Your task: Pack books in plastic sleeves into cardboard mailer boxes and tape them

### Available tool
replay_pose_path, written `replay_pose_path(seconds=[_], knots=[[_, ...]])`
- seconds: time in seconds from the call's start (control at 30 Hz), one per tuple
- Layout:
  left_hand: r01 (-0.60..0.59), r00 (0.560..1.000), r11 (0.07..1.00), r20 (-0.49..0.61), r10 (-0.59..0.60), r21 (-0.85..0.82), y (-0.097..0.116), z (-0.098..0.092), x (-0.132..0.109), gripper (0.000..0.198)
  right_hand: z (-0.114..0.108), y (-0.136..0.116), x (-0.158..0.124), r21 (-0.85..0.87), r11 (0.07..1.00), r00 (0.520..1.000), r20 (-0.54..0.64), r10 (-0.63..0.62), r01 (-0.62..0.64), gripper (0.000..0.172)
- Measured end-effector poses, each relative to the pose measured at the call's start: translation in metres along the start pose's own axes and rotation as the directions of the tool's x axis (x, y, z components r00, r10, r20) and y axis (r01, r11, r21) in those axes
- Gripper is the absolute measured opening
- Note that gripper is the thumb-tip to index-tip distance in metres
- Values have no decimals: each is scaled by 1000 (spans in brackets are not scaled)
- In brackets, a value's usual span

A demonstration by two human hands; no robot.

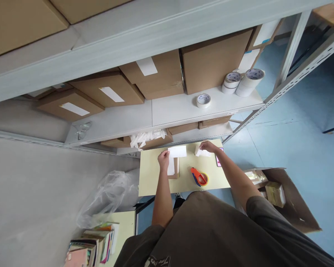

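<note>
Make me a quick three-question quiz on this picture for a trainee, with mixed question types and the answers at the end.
1. Multiple choice: what does the left hand hold?
A) a pen
B) a white slip
C) a cup

2. True or false: the lone tape roll sits on the shelf, to the left of the stacked rolls in the picture.

3. Fill in the blank: near the right end of the table, beside the right forearm, lies a ____.

Key:
1. B
2. True
3. phone
</note>
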State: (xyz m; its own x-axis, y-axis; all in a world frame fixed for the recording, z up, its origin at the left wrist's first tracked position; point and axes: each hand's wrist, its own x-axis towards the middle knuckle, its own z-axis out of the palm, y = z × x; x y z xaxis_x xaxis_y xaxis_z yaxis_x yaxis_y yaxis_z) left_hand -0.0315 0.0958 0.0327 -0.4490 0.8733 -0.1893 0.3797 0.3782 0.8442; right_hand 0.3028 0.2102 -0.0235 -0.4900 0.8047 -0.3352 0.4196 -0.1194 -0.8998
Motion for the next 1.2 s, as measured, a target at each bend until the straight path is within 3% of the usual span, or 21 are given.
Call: replay_pose_path(seconds=[0.1,0.2,0.3,0.43,0.63,0.73,0.8,0.83,0.97,1.1,1.2], knots=[[-40,999,998,-3,40,-42,-3,-20,5,25,-7,5,-5,-43,999,999,-40,15,-16,6],[-60,998,996,-9,60,-59,-3,-33,4,25,2,-4,-10,-159,985,989,-139,41,-63,27],[-101,995,992,3,102,-78,-1,-47,1,23,28,-23,-20,-233,965,948,-316,42,-120,46],[-145,981,983,110,158,-116,3,-79,3,22,89,-60,-40,-133,991,920,-391,-23,-32,38],[-181,924,964,301,235,-195,9,-143,9,51,201,-131,-47,156,976,977,-171,-125,152,47],[-186,946,943,208,248,-277,4,-168,7,64,236,-163,-42,189,971,985,-120,-123,145,54],[-157,971,922,114,209,-354,-5,-176,0,68,252,-180,-39,234,962,980,-171,-102,141,57],[-119,976,911,123,181,-395,-11,-178,-5,68,259,-188,-39,263,954,975,-202,-93,145,57],[83,927,868,359,114,-490,-37,-177,-28,66,285,-207,-42,354,919,959,-273,-78,175,55],[113,920,866,380,93,-487,-50,-181,-38,60,302,-206,-52,383,911,958,-283,-45,156,57],[113,895,891,435,101,-440,-49,-187,-36,55,300,-205,-62,387,913,965,-262,-28,132,53]])
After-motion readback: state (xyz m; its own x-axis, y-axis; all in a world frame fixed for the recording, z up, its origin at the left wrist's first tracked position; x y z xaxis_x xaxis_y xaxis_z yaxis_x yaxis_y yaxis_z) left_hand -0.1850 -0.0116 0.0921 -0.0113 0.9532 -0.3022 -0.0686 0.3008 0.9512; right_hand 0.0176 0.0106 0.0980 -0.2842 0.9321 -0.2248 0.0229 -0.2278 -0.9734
